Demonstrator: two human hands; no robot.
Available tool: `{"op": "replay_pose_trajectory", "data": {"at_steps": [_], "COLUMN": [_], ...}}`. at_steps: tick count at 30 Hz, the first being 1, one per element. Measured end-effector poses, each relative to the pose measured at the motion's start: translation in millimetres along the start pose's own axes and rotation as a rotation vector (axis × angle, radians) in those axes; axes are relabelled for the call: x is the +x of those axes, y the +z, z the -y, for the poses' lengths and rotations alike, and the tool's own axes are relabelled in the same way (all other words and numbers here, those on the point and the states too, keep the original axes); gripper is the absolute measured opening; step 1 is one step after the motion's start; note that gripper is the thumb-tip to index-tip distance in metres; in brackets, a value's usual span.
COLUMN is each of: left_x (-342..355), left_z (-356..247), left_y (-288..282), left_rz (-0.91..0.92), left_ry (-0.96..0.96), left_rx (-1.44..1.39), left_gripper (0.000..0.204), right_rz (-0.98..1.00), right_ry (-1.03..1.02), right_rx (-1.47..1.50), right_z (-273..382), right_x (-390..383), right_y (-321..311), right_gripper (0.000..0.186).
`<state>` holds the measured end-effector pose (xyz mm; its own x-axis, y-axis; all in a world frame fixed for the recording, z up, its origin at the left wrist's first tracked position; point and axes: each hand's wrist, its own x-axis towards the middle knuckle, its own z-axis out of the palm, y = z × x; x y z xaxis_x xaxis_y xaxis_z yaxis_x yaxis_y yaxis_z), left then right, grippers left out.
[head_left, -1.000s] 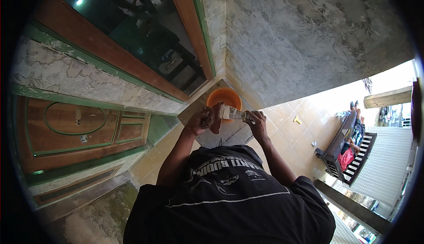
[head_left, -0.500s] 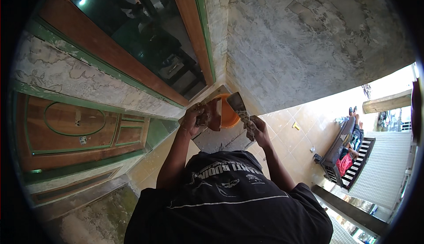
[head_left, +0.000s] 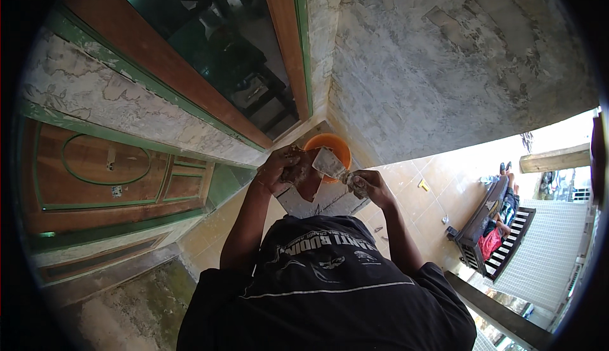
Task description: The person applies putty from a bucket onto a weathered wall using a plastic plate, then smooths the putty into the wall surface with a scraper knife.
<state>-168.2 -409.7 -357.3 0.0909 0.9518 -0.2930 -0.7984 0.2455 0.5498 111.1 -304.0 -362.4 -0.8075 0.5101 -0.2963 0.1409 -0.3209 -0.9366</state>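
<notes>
My left hand [head_left: 274, 172] is closed on a reddish-brown flat spreader [head_left: 309, 185], crusted with dried plaster near the grip. In my right hand [head_left: 378, 190] is a putty knife [head_left: 328, 163], its pale, smeared blade pointing left and its handle caked with plaster. The blade lies over or against the upper right edge of the spreader; whether they touch I cannot tell. Beneath both tools stands an orange bucket [head_left: 344, 146], partly hidden by them. What it holds cannot be made out.
The bucket stands on a grey surface [head_left: 304, 206] in the corner. A patchy grey plastered wall [head_left: 438, 65] rises ahead, a wood-framed window [head_left: 285, 52] at left. Behind right, a person lies on a dark bench [head_left: 472, 233]. A yellow object [head_left: 424, 185] lies on the tiles.
The putty knife has swung left and down from above the bucket to the spreader, its pale face now showing. The spreader has tilted.
</notes>
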Motion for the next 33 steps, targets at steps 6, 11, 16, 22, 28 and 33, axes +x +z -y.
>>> {"op": "replay_pose_trajectory", "data": {"at_steps": [6, 11, 16, 22, 28, 33], "left_x": [-3.8, -12.2, -12.2, -13.3, -14.5, -14.3], "left_z": [-4.0, -19.4, -22.8, -26.3, -17.9, -9.6], "left_y": [-16.4, -9.9, 45.9, 86.6, 101.3, 106.7], "left_rz": [-0.065, 0.025, -0.417, -0.514, -0.529, -0.44], "left_ry": [0.014, 0.073, 0.434, 0.561, 0.586, 0.616], "left_rx": [0.063, 0.027, 0.185, 0.227, 0.484, 0.781], "left_gripper": [0.017, 0.017, 0.026, 0.026, 0.027, 0.022], "right_rz": [0.024, -0.048, -0.198, -0.228, -0.291, -0.313], "right_ry": [0.037, 0.041, 0.013, -0.044, 0.017, -0.019], "right_rx": [0.012, -0.092, 0.142, 0.154, 0.078, 0.131], "right_z": [-13.2, -23.7, -2.7, 55.7, 65.8, 66.9], "right_x": [-3.2, -9.7, -28.8, -44.6, -45.3, -45.5], "right_y": [-9.9, -14.1, 7.6, 42.5, 37.5, 33.2], "right_gripper": [0.032, 0.033, 0.036, 0.04, 0.038, 0.041]}}
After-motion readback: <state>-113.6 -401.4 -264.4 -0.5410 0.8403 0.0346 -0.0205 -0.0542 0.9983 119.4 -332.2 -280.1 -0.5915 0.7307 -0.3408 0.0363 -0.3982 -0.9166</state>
